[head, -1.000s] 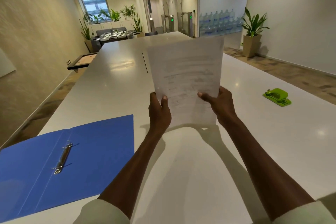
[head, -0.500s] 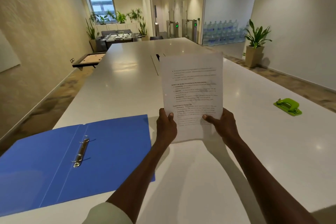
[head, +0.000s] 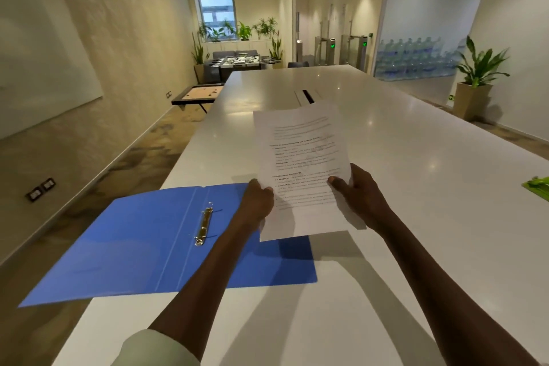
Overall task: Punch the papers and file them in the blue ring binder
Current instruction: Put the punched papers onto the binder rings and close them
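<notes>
Long white table [head: 416,157]; potted plant [head: 475,80] (by the wall) beyond.

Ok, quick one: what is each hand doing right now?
Left hand: grips the papers at their lower left edge.
Right hand: grips the same papers at the lower right edge, thumb on front.

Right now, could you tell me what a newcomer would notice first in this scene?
The printed papers, held up mid-frame over the white table by the left hand and right hand. Left of them, the blue ring binder lies open, overhanging the table's edge.
</notes>
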The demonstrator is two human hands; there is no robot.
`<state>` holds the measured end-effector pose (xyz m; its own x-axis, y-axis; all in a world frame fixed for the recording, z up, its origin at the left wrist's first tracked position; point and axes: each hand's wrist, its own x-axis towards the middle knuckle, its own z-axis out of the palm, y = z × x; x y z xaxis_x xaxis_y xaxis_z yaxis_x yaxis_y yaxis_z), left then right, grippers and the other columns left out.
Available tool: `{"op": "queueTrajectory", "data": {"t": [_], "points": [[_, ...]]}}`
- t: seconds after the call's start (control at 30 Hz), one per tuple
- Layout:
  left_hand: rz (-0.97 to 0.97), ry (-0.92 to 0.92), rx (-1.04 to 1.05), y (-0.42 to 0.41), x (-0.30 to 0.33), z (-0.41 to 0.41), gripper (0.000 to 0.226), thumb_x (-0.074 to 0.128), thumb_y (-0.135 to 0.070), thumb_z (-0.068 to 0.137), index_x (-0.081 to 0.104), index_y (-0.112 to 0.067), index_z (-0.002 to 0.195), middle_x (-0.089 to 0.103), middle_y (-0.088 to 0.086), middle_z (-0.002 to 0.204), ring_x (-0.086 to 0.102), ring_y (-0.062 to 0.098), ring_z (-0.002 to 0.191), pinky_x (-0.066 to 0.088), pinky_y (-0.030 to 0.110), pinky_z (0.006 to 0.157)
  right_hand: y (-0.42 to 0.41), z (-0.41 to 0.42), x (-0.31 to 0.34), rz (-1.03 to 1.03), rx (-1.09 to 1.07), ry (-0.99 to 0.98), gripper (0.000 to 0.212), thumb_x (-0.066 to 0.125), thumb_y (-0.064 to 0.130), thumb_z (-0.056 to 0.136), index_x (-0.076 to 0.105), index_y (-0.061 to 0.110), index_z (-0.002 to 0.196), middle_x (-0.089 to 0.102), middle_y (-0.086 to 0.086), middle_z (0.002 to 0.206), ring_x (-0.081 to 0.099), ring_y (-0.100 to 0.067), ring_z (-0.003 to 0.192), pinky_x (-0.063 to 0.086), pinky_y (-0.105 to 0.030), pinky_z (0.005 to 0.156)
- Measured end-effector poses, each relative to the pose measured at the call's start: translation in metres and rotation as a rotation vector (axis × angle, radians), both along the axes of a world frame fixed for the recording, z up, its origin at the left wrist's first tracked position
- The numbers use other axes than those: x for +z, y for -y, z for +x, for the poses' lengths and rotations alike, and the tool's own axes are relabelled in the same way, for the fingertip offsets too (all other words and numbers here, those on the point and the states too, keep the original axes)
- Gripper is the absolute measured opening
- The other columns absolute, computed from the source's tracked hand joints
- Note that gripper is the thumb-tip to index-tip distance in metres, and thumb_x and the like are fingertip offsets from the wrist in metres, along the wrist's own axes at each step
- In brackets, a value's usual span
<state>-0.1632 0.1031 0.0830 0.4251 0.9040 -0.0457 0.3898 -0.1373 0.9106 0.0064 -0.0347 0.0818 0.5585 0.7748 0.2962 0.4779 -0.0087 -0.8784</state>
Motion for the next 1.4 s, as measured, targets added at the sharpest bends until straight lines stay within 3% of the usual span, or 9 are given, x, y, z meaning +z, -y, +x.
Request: {"op": "queueTrajectory", "data": {"t": [0.07,0.17,0.3,0.4,0.5,0.73,0.9,1.1,1.4], "points": [[-0.017,-0.010,-0.013,-0.014,-0.005,-0.023,0.025,0.044,-0.007,0.096,0.061,-0.001,0.114,0.064,0.007,0.103,0.060,0.017,0.079,0.046,0.023,0.062,-0.012,-0.018,-0.005,-0.014,0.032,-0.027,0.031,0.058,0.028,0.093,0.059,0.018,0.122,0.068,0.002,0.117,0.065,-0.016,0.104,0.054,-0.039,0.089],[-0.084,-0.014,0.043,-0.037,-0.009,-0.054,0.018,0.053,-0.016,0.092,0.066,-0.004,0.095,0.067,0.010,0.088,0.061,0.021,0.072,0.047,0.028,0.063,-0.028,-0.045,-0.013,-0.024,0.074,-0.103,0.033,0.058,0.024,0.092,0.058,0.018,0.125,0.067,0.002,0.120,0.064,-0.016,0.107,0.052,-0.043,0.095],[-0.179,0.099,0.137,-0.071,-0.013,-0.085,0.018,0.055,-0.025,0.093,0.054,-0.020,0.076,0.058,0.005,0.084,0.057,0.023,0.079,0.052,0.035,0.074,-0.043,-0.080,-0.020,-0.046,0.133,-0.183,0.033,0.058,0.018,0.093,0.059,0.017,0.127,0.067,0.002,0.122,0.064,-0.012,0.109,0.053,-0.030,0.093],[-0.216,0.121,0.196,-0.093,-0.017,-0.100,0.031,0.060,-0.017,0.092,0.049,-0.015,0.063,0.046,0.007,0.063,0.045,0.019,0.055,0.040,0.027,0.055,-0.052,-0.101,-0.023,-0.070,0.129,-0.196,0.034,0.057,0.015,0.094,0.058,0.016,0.128,0.065,0.001,0.124,0.062,-0.012,0.107,0.049,-0.014,0.081],[-0.280,0.111,0.238,-0.108,-0.022,-0.107,0.037,0.067,-0.018,0.088,0.048,-0.010,0.057,0.044,0.002,0.042,0.040,0.017,0.046,0.035,0.026,0.051,-0.060,-0.114,-0.027,-0.097,0.085,-0.218,0.035,0.057,0.016,0.094,0.056,0.015,0.129,0.064,-0.001,0.126,0.061,-0.013,0.107,0.046,-0.015,0.078],[-0.152,-0.095,0.281,-0.120,-0.039,-0.111,0.036,0.077,-0.030,0.080,0.058,-0.003,0.065,0.066,0.019,0.074,0.068,0.032,0.071,0.057,0.040,0.067,-0.066,-0.130,-0.033,-0.151,0.028,-0.209,0.034,0.057,0.012,0.094,0.056,0.010,0.129,0.062,-0.006,0.130,0.060,-0.019,0.112,0.045,-0.013,0.076],[-0.066,-0.167,0.285,-0.113,-0.042,-0.109,0.038,0.074,-0.033,0.082,0.058,-0.007,0.059,0.058,0.007,0.060,0.058,0.023,0.058,0.040,0.022,0.048,-0.068,-0.134,-0.037,-0.176,0.001,-0.203,0.034,0.058,0.014,0.094,0.056,0.010,0.128,0.061,-0.007,0.130,0.060,-0.025,0.117,0.047,-0.025,0.085],[-0.071,-0.144,0.325,-0.111,-0.047,-0.106,0.033,0.072,-0.035,0.082,0.063,-0.004,0.073,0.060,0.008,0.064,0.060,0.023,0.059,0.040,0.022,0.047,-0.070,-0.135,-0.039,-0.191,-0.022,-0.205,0.033,0.058,0.015,0.094,0.057,0.012,0.126,0.062,-0.005,0.130,0.061,-0.023,0.115,0.046,-0.016,0.075],[0.026,-0.129,0.313,-0.105,-0.051,-0.105,0.020,0.071,-0.032,0.087,0.073,-0.012,0.088,0.066,0.007,0.074,0.059,0.018,0.056,0.042,0.022,0.046,-0.071,-0.131,-0.035,-0.240,-0.037,-0.214,0.034,0.057,0.013,0.095,0.055,0.009,0.129,0.060,-0.007,0.132,0.059,-0.025,0.118,0.045,-0.021,0.080]]}}
